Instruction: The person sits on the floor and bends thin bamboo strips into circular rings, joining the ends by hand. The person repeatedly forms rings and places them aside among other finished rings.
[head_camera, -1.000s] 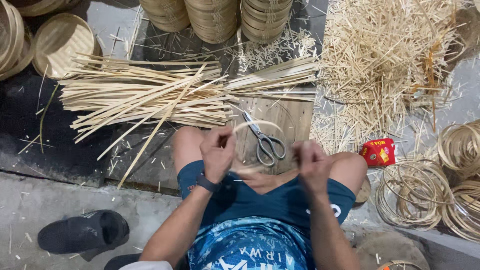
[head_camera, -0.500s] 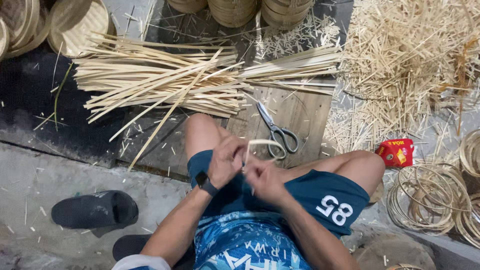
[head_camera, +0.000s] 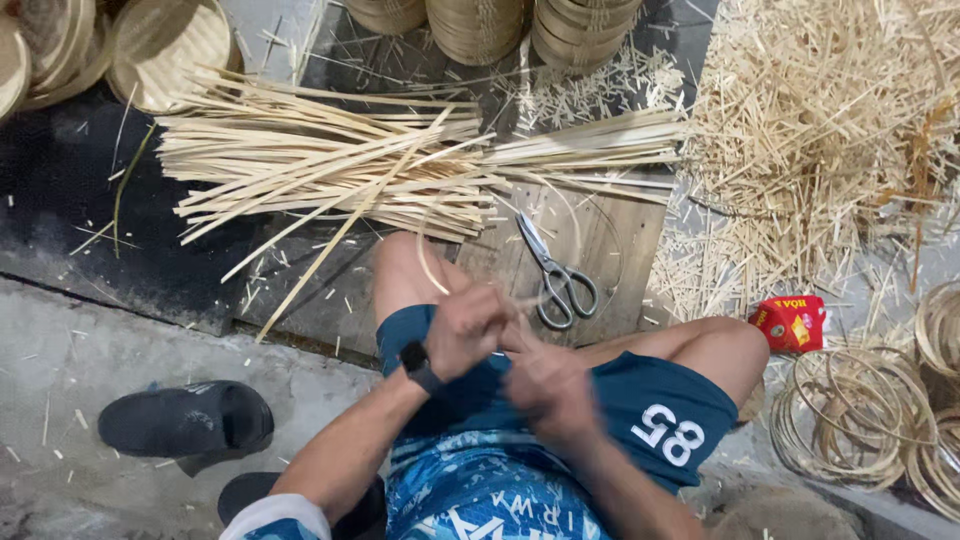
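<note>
Head view: left hand (head_camera: 468, 330), right hand (head_camera: 548, 392) bend bamboo strip (head_camera: 432, 262).

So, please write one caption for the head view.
Both hands, left hand and right hand, bend a thin bamboo strip near scissors.

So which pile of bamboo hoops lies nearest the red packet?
The loose pile of thin bamboo hoops on the floor just below the small red packet; the other hoops lie farther right at the frame edge.
</note>
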